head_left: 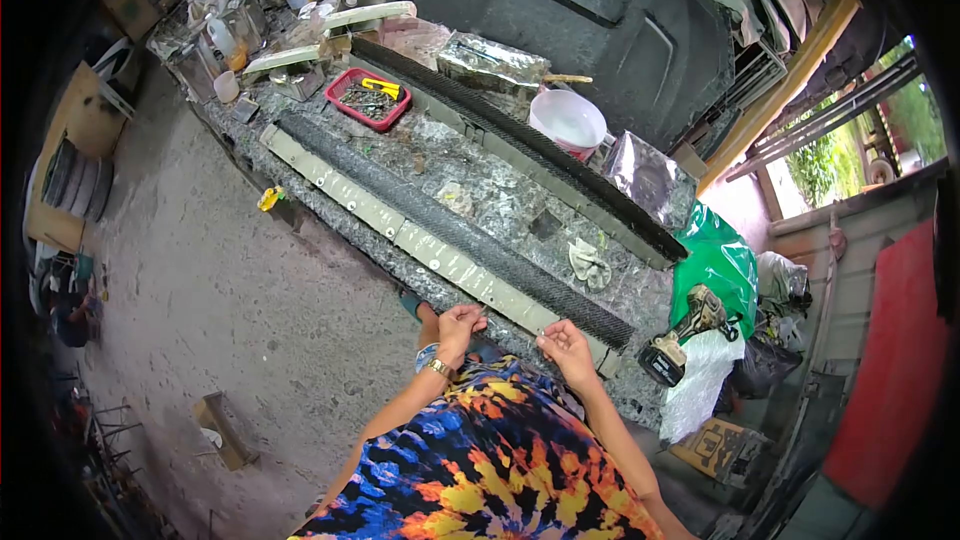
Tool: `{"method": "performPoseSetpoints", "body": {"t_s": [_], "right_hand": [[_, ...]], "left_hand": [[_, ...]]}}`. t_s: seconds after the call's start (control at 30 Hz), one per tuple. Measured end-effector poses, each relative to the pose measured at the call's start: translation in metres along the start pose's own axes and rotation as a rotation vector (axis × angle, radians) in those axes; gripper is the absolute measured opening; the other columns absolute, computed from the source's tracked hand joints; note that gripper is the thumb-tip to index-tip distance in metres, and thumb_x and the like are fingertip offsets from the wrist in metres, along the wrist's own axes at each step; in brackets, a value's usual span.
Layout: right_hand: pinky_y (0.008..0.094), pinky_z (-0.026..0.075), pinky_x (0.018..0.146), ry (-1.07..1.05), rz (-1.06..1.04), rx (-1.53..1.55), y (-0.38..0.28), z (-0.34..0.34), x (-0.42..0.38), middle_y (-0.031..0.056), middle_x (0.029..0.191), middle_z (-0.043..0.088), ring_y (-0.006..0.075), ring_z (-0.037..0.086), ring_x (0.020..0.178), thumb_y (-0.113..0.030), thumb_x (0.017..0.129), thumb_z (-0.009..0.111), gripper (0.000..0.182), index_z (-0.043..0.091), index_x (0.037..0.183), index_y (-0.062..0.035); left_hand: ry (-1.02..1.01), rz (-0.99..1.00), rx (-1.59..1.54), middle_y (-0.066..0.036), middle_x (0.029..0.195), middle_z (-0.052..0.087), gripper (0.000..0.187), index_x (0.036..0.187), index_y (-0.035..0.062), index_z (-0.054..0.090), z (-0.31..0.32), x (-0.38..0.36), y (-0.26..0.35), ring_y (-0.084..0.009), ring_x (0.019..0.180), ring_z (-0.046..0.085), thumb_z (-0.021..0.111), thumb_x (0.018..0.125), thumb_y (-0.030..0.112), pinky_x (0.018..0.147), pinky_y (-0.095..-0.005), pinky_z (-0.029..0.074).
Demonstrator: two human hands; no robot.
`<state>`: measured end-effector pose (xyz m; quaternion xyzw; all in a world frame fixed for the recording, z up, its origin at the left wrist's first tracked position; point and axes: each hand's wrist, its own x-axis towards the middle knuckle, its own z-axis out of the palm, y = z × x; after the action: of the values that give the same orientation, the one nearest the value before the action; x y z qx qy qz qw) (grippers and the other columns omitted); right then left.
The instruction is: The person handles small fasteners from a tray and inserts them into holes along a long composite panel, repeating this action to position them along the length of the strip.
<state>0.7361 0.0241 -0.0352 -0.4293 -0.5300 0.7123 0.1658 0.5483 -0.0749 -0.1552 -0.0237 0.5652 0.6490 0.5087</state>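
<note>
While drill (690,328) lies near right hand (567,351), green bag (718,258) behind.

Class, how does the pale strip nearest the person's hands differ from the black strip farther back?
The pale strip is light with scattered whitish marks, while the black strip is dark on top. The pale strip lies nearer the workbench's front edge; the black strip lies farther back. Both are long, narrow and roughly parallel.

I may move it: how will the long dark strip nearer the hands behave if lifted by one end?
The dark strip may flex, being long and narrow. It looks straight, so probably more springy than floppy. It could drag the pale strip along, since they lie side by side.
</note>
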Motion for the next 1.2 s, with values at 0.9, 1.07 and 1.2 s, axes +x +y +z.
{"method": "performPoseSetpoints", "body": {"t_s": [0.9,1.07,1.2], "right_hand": [[0.0471,0.046,0.065,-0.149,-0.406,-1.091,-0.01,0.055,0.085,0.018,0.079,0.063,0.0397,0.061,0.078,-0.019,0.084,0.064,0.024,0.05,0.1,-0.006],[0.0496,0.046,0.069,-0.218,-0.418,-1.232,-0.014,0.059,0.091,0.0201,0.082,0.063,0.041,0.061,0.082,-0.016,0.084,0.062,0.023,0.047,0.096,-0.0037],[0.0492,0.047,0.07,-0.251,-0.401,-1.266,-0.017,0.06,0.092,0.0217,0.083,0.063,0.0417,0.06,0.085,-0.016,0.084,0.062,0.023,0.049,0.097,-0.0026]], "left_hand": [[-0.066,-0.137,-0.071,-0.002,0.075,0.061,0.02,0.081,0.0099,0.049,0.012,0.015,0.031,-0.0124,0.068,0.065,0.062,0.091,0.02,0.061,-0.0228,0.054],[-0.083,-0.15,-0.078,-0.002,0.077,0.061,0.021,0.08,0.0101,0.048,0.012,0.014,0.032,-0.0124,0.068,0.065,0.062,0.091,0.021,0.059,-0.0211,0.053],[-0.097,-0.159,-0.093,-0.003,0.076,0.06,0.021,0.081,0.0093,0.048,0.01,0.014,0.033,-0.0125,0.068,0.065,0.062,0.092,0.02,0.06,-0.0215,0.053]]}}
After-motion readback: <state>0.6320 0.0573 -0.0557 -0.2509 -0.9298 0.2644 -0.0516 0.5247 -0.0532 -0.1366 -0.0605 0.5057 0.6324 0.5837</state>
